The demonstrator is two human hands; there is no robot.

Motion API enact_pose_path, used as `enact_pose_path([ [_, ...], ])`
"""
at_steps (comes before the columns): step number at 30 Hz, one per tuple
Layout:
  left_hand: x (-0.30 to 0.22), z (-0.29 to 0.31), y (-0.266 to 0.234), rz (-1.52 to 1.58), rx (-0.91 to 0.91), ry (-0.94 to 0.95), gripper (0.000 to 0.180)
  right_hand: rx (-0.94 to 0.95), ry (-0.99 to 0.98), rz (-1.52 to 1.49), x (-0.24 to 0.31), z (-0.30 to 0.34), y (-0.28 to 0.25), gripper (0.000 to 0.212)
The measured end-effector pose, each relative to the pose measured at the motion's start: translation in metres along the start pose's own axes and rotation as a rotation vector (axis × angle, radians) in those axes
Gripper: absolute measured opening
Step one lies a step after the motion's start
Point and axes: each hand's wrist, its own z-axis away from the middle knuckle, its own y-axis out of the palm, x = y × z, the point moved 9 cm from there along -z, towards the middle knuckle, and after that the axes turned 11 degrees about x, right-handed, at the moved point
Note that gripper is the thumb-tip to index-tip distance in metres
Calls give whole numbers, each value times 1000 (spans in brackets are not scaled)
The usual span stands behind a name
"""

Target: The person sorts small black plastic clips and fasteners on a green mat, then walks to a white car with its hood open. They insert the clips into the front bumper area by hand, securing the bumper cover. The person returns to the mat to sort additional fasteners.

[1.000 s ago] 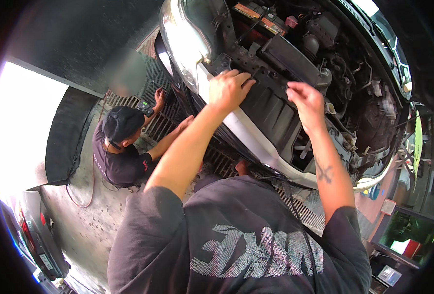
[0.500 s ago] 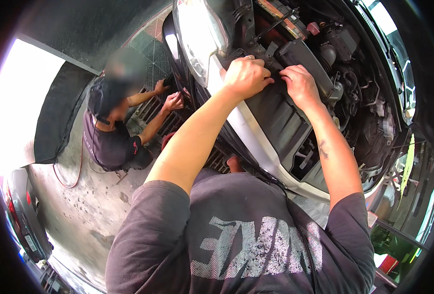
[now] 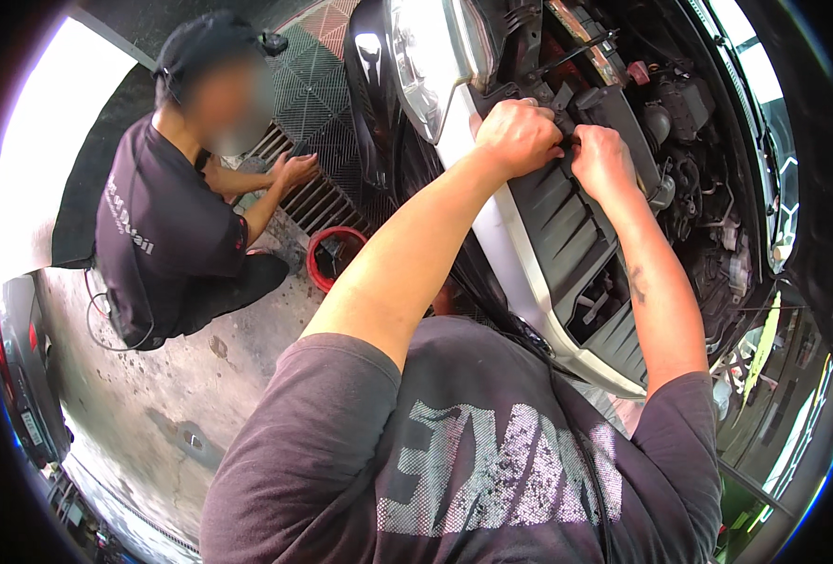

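Observation:
Both my hands are over a ribbed black plastic cover (image 3: 562, 221) along the front of a car's engine bay. My left hand (image 3: 520, 139) is curled at the cover's far end, beside the headlight (image 3: 440, 66). Close by on the engine side, my right hand (image 3: 606, 162) is closed with thumb and forefinger bent together. The two sets of fingertips nearly meet. Anything between them is too small or hidden to make out. The car's pale front edge (image 3: 520, 254) runs below my left forearm.
Engine parts (image 3: 689, 188) with hoses lie right of my right hand. At left a co-worker (image 3: 167, 226) in a dark shirt and cap crouches by a red bucket (image 3: 311, 263) and a floor grate (image 3: 327, 202). Another car (image 3: 26, 367) stands at the far left.
My view has shifted, and my hands remain at the same end of the cover. The co-worker has drawn back from the car, hands now together. The red bucket has come into fuller view.

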Motion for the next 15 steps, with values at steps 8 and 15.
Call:
enact_pose_path([
  [8, 0, -4, 1, 9, 82, -42, 24, 6, -3, 62, 1, -9, 7, 6],
  [15, 0, -3, -1, 40, 71, -35, 26, -393, -150, -103, -10, 36, 4, 10],
])
